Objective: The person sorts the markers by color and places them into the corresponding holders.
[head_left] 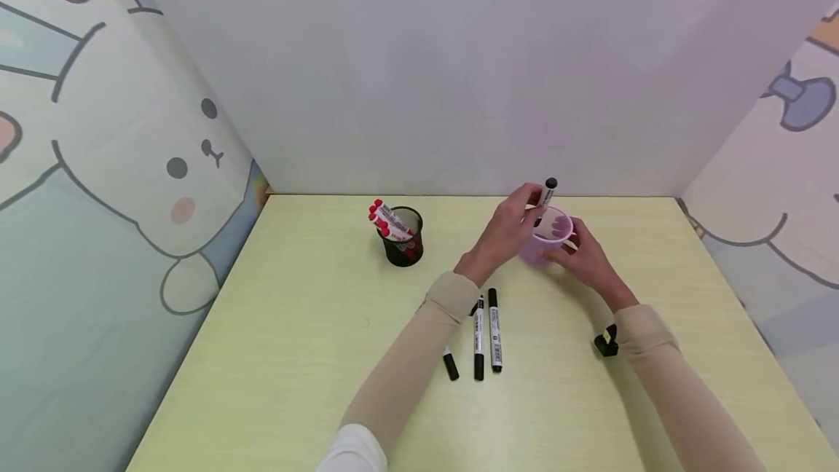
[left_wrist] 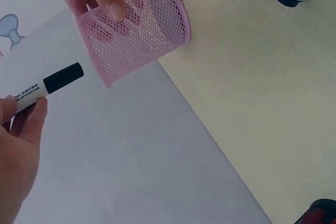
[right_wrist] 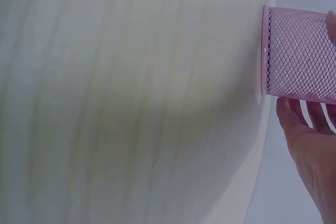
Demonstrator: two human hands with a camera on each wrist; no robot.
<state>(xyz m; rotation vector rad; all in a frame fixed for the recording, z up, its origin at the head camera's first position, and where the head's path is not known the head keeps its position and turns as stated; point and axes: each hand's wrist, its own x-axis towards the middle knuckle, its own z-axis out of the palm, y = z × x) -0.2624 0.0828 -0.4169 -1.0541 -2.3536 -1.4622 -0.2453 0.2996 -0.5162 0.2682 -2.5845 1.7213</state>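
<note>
My left hand (head_left: pixel 507 228) is pinching a black-and-white marker (left_wrist: pixel 32 95) just above the mouth of the pink mesh cup (left_wrist: pixel 136 38), far side of the table (head_left: pixel 295 384), right of centre. Right hand (head_left: pixel 590 261) grips the cup. Marker's probably light, stiff, bit slick, so I'd hold it mid-length. Long axis is near upright, black cap (left_wrist: pixel 63 78) down towards the cup, top leaning slightly right.
</note>
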